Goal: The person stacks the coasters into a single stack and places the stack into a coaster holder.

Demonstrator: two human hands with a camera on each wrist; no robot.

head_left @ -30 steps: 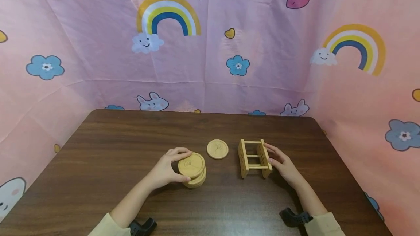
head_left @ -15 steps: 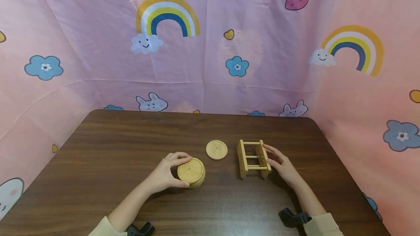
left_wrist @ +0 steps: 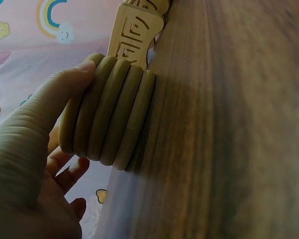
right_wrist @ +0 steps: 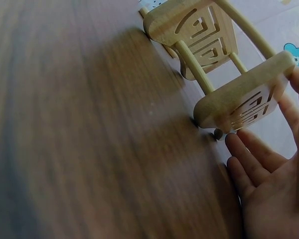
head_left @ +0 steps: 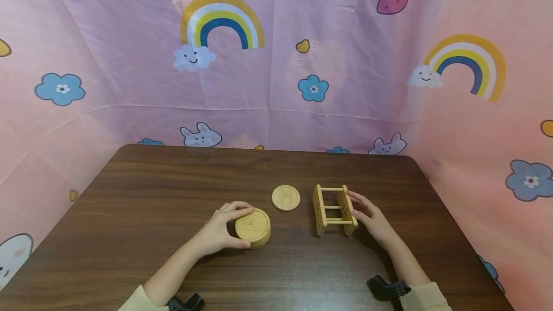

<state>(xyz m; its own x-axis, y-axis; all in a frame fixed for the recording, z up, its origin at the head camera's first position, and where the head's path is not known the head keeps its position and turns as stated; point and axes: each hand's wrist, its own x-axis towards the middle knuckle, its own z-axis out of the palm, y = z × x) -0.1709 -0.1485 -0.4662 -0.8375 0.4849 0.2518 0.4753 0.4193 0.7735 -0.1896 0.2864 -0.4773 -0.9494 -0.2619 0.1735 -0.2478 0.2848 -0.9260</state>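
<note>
Round wooden coasters with an engraved line design form a stack [head_left: 252,226] left of the table's middle. My left hand [head_left: 219,233] holds the stack from its left, thumb on the near side and fingers on the far side. In the left wrist view the thumb lies on the rim of the top coaster [left_wrist: 70,124], and the stacked edges below line up nearly evenly. A single coaster [head_left: 285,198] lies flat behind the stack. To its right stands a wooden coaster rack [head_left: 332,208] with cut-out side panels. My right hand [head_left: 375,222] touches the rack's right panel with extended fingers.
The dark wood-grain table [head_left: 173,176] ends at a patterned fabric backdrop [head_left: 276,109], which also hangs along both sides. Black wrist bands [head_left: 388,288] sit below each hand.
My left hand has lowered the upper coasters, and the offset stack now stands nearly aligned. The right hand, the rack and the single coaster stay in place.
</note>
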